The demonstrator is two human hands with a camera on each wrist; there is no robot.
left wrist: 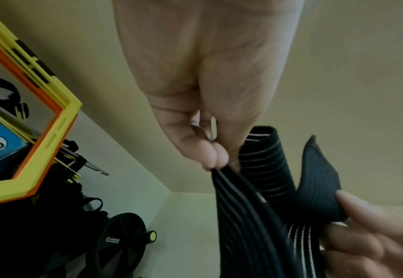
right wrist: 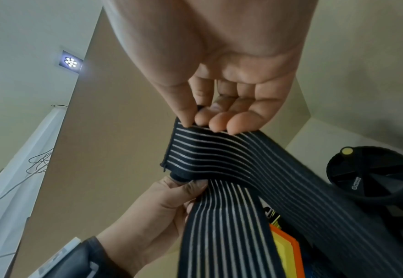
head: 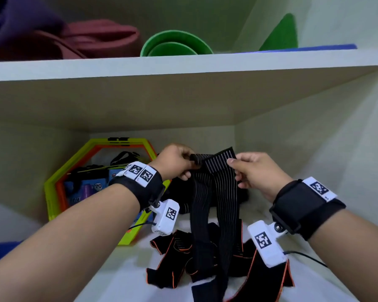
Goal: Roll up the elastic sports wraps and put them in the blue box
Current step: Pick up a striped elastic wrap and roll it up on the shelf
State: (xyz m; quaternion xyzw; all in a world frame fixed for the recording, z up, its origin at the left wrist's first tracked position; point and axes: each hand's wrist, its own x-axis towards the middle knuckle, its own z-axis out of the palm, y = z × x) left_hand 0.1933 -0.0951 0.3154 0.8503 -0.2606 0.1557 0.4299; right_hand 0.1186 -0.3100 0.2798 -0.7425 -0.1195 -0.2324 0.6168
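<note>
A black elastic wrap with thin white stripes [head: 216,182] hangs folded between both hands inside the lower shelf bay. My left hand [head: 179,163] pinches a small rolled start [head: 195,159] at one end of the wrap [left wrist: 262,156]. My right hand [head: 249,171] pinches the flat end of the wrap [right wrist: 210,148] between thumb and fingertips [right wrist: 217,124]. More black wraps with orange edging [head: 183,258] lie loose on the shelf floor under the hands. A blue shape [head: 0,251] shows at the lower left edge; whether it is the blue box I cannot tell.
A yellow and orange hexagonal frame [head: 59,182] leans at the back left, with a blue package [head: 85,188] behind it. A black wheel with a yellow hub [right wrist: 371,173] stands at the back. The upper shelf board [head: 183,66] carries green rolls [head: 175,44] and maroon fabric [head: 96,38].
</note>
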